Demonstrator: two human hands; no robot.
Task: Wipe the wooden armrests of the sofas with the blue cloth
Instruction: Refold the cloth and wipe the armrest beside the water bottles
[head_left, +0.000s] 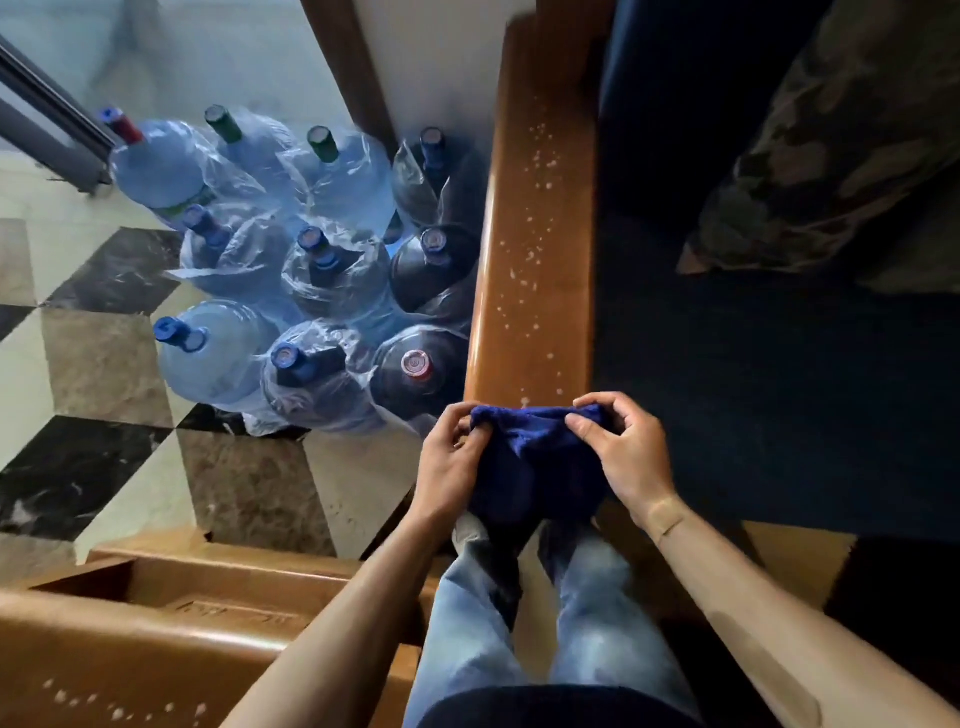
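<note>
Glossy wood armrest (540, 249) runs straight away from the person, speckled with small white droplets down its length, and most of the top is bare beyond the cloth. Fuzzy blue cloth (535, 457) hangs bunched at the armrest's near end, left hand (449, 462) and right hand (621, 452) each pinching an upper corner. Left of the armrest's edge, big plastic water jugs (291, 270) in clear wrap crowd the checkered stone floor (104, 364). Dark blue seat cushion (769, 374) hugs the right edge, camo pillow (831, 156) on it.
</note>
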